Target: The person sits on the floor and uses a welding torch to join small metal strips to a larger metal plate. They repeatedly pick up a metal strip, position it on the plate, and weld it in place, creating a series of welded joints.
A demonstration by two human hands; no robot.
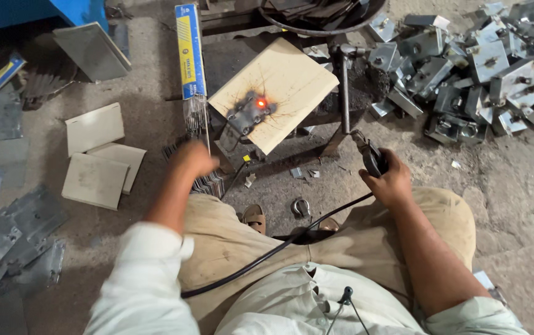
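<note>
Gritty workshop floor [515, 186] strewn with steel brackets. Right hand [389, 180] has its fingers wrapped tight around the electrode holder [372, 158], rigid, cable-dragged; left hand [194, 158] blurs near welding rods [197, 118], finger state unclear. Glowing bracket [251, 111] on the tile's centre is heavy and too hot to touch.

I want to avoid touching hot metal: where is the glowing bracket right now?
In the head view, the glowing bracket lies on the tan tile at upper centre, ahead of the blurred left hand and left of the metal bracket pile.
</note>
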